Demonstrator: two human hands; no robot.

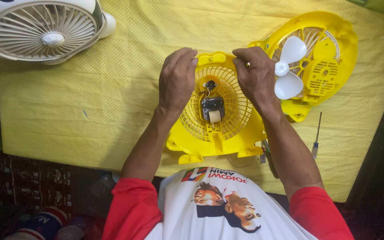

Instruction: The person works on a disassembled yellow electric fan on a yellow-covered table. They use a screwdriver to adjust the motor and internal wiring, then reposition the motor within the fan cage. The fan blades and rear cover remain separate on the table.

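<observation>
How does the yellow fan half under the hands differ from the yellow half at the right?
The yellow grille half carries a dark motor at its centre; the yellow half at the right has a white propeller lying on it. Both hands, left and right, grip the first; the second lies untouched. Both are yellow plastic on the yellow cloth.

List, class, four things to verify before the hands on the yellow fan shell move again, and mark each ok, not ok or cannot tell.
1. Left hand grips the yellow grille shell at its top edge: ok.
2. Right hand grips the same edge: ok.
3. Motor seated at the grille centre: ok; fastening cannot tell.
4. Screwdriver lies within reach on the yellow cloth: ok.
5. White blade rests apart, on the other shell: ok.
</observation>
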